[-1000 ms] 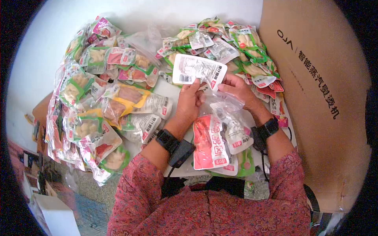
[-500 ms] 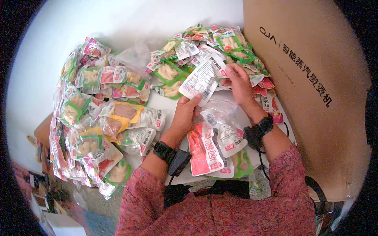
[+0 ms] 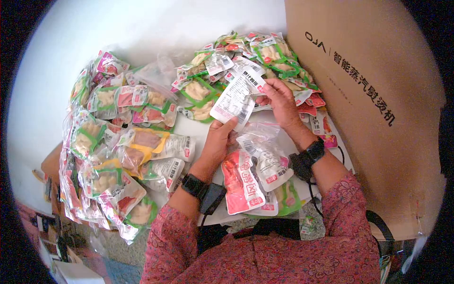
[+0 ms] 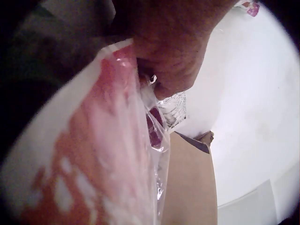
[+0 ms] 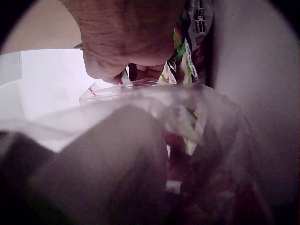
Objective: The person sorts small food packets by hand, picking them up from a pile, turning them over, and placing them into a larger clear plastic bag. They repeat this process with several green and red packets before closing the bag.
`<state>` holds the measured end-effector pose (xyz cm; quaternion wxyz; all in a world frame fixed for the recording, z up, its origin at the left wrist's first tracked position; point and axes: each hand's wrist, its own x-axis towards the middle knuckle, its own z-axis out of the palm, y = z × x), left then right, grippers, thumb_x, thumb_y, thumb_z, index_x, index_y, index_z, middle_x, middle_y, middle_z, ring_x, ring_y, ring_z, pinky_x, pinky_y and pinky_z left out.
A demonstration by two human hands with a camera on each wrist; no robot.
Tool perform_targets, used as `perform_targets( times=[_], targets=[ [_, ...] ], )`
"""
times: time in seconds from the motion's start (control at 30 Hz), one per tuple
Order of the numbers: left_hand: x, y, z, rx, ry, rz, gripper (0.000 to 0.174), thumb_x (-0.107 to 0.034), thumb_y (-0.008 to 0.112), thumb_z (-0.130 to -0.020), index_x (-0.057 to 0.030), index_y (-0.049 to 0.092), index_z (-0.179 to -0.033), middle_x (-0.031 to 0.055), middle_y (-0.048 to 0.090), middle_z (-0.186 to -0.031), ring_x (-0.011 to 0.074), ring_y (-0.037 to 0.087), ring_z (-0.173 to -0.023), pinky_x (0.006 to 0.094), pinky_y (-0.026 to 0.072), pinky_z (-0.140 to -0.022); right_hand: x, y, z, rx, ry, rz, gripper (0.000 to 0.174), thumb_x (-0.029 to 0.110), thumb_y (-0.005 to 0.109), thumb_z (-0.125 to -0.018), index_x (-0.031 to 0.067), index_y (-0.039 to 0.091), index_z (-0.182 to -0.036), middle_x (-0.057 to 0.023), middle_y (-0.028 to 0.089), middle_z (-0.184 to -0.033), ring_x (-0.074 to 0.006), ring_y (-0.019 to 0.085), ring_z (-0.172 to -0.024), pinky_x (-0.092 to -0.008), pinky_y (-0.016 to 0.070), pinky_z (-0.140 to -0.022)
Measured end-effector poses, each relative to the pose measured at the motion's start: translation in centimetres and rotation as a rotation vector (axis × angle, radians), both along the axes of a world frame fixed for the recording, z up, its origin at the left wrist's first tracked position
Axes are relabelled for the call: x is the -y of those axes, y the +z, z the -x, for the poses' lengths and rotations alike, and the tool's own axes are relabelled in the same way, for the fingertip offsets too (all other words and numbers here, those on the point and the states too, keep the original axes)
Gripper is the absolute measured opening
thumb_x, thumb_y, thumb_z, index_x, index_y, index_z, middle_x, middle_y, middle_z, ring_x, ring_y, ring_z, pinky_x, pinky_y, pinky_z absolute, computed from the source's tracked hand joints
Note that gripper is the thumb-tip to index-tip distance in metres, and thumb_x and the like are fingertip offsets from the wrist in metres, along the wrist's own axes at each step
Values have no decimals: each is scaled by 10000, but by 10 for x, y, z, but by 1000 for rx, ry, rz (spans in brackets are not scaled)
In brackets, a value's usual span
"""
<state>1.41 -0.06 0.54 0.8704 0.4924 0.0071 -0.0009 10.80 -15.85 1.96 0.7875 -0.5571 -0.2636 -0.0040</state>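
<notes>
A white printed food pouch [image 3: 231,102] is stretched slantwise between the two hands in the head view, its text side up. My left hand [image 3: 218,143] pinches its lower end between thumb and fingers. At the upper right corner, my right hand [image 3: 284,105] pinches it. Just below sits a clear zip bag [image 3: 261,131], its top edge close by the left fingers. It holds a red-and-white pouch [image 3: 240,182] and a white pouch [image 3: 273,165]. The red pouch fills much of the left wrist view, while blurred clear plastic covers most of the right wrist view.
Bagged pouches [image 3: 101,137] are heaped on the left of the white table [image 3: 204,128]. Another heap of loose pouches [image 3: 279,54] lies at the back right. A tall cardboard box [image 3: 359,113] walls off the right side. Dark cables [image 3: 314,196] hang near the right wrist.
The white pouch has turned from nearly level to slanted, its left end dropping toward me. The right hand has risen relative to the left. The head view has shifted slightly.
</notes>
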Motion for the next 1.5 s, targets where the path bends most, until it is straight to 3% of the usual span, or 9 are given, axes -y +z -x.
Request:
perform_targets(
  times=[0.37,0.47,0.57,0.63,0.73,0.93,1.33,1.4,1.5],
  targets=[
    [-12,-6,-1,127,31,-175,247,-109,490,-850,-38,505,-1086,53,585,-996,115,571,-692,216,475,-607,1,0,4,-91,-50,248,369,291,498,-848,31,452,-1105,-53,565,-837,-100,540,-648,-216,429,-559],
    [-8,-12,-5,-17,86,-366,260,-104,494,-852,-56,516,-1107,46,563,-1009,111,519,-673,211,442,-679,2,10,10,-109,56,258,436,378,455,-855,46,437,-1137,-63,564,-850,-103,546,-655,-228,437,-571],
    [4,-12,-6,282,241,-368,328,-23,493,-818,-77,517,-1141,65,521,-1050,131,497,-779,215,395,-773,2,7,6,-204,189,120,480,439,408,-858,57,436,-1147,-77,570,-862,-122,567,-683,-255,460,-614],
    [2,0,-1,599,271,-962,473,59,468,-755,-93,465,-1203,89,480,-1100,150,464,-911,214,356,-825,-4,17,14,-371,235,-150,439,412,446,-847,52,466,-1099,-85,586,-877,-148,593,-730,-292,483,-689],
    [-1,-4,-1,704,205,-1105,567,88,452,-703,-95,421,-1238,93,482,-1055,166,446,-950,226,340,-854,7,14,5,-330,210,97,316,297,490,-836,59,477,-1042,-66,584,-907,-163,597,-800,-303,501,-706],
    [8,-1,6,432,185,-566,517,57,463,-753,-75,382,-1247,38,490,-809,104,472,-714,209,408,-660,8,14,-3,-443,154,-91,240,175,476,-823,40,485,-1022,-82,587,-908,-181,605,-804,-307,516,-686],
    [-10,6,-2,627,241,-986,169,-18,540,-796,-49,531,-962,6,514,-810,78,460,-690,210,401,-632,11,14,-9,-82,-11,-303,557,6,521,-766,165,275,-1240,-97,445,-1140,-217,543,-885,-343,495,-741],
    [-9,14,-1,644,280,-953,136,-19,538,-800,-45,540,-934,5,523,-824,78,465,-701,212,404,-639,12,15,-2,-158,114,-172,583,54,521,-797,137,219,-1289,-113,398,-1209,-224,460,-1061,-371,439,-858],
    [-7,33,8,739,343,-981,116,-14,541,-790,-34,535,-904,34,520,-798,112,484,-692,230,410,-630,7,16,5,-198,248,-95,574,81,536,-797,149,238,-1282,-92,444,-1155,-190,495,-1005,-335,451,-836]
  ],
)
